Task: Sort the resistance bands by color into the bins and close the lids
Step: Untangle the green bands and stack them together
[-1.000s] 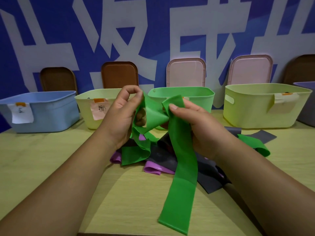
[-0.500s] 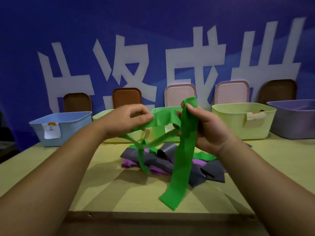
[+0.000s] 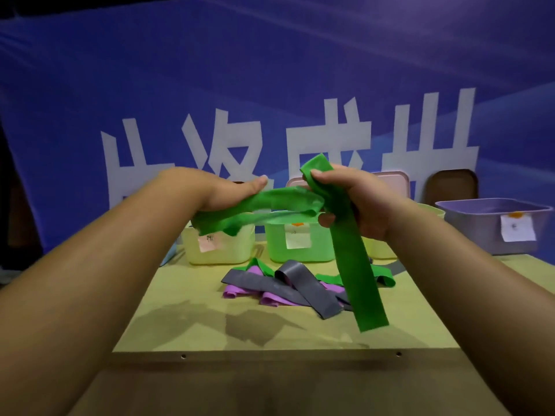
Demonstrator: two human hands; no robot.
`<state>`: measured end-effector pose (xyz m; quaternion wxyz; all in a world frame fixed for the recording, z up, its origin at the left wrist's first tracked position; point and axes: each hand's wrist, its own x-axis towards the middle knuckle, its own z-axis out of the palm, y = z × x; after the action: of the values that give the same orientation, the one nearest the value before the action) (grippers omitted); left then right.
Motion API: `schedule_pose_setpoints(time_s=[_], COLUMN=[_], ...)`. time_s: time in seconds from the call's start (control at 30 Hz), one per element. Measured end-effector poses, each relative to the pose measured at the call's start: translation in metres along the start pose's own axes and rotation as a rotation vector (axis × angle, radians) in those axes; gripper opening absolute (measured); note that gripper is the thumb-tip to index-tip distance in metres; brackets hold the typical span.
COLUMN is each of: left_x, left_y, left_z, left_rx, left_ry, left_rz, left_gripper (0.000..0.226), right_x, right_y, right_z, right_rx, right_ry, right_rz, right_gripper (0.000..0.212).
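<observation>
**Head view.** Compared with half a second earlier, both hands have risen to about bin-rim level. The green band [image 3: 351, 265] now runs between them as a twisted, nearly level length. Its left end, which then trailed down toward the pile, is now bunched under the left hand [image 3: 231, 193]. The left hand grips that bunched end, fingers curled beneath it and thumb laid along the top. The right hand [image 3: 363, 202] is closed round the band, with a short tip standing above the fist and a long flat tail hanging in front of the pile.

On the surface [image 3: 180, 310] lie a grey band [image 3: 303, 285], a purple band [image 3: 240, 291] and a second green band [image 3: 386, 279], all overlapping. Behind them stand a pale yellow bin [image 3: 219, 250], a green bin [image 3: 300, 250] and a lavender bin [image 3: 480, 226], each bearing a paper label. The stretched band crosses in front of the rims of the first two bins. The right hand and forearm cover most of a yellow-green bin [image 3: 432, 211]. A pink lid [image 3: 399, 183] and a brown lid [image 3: 450, 186] lean against the blue banner [image 3: 270, 85]
</observation>
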<state>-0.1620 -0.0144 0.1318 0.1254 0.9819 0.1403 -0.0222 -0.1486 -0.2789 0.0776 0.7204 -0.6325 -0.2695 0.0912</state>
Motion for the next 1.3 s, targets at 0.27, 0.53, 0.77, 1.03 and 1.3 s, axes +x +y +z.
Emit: schedule_pose_setpoints(time_s=[0.27,0.53,0.77,1.03,1.3], left_x=[-0.005,-0.01,-0.015,-0.013,-0.012], left_y=[0.003,-0.016,-0.023,-0.013,0.011], left_z=[-0.01,-0.003,0.008,0.032,0.057], left_rx=[0.085,-0.101,-0.37,-0.526,-0.633], left_ry=[-0.018,-0.266,-0.293,-0.173,-0.067], left_rz=[-0.185,0.067,0.449,0.657,0.524], left_gripper=[0.109,0.111,0.098,0.05,0.025], right_x=[-0.021,-0.014,-0.012,-0.015,-0.019], right_y=[-0.01,-0.001,0.002,0.009,0.015], right_z=[0.013,0.03,0.033,0.031,0.027], right_rx=[-0.341,-0.035,0.272,0.322,0.298], right_ry=[-0.013,0.047,0.071,0.035,0.113], right_rz=[0.007,0.075,0.126,0.141,0.137], right_gripper=[0.016,0.029,0.021,0.027,0.03])
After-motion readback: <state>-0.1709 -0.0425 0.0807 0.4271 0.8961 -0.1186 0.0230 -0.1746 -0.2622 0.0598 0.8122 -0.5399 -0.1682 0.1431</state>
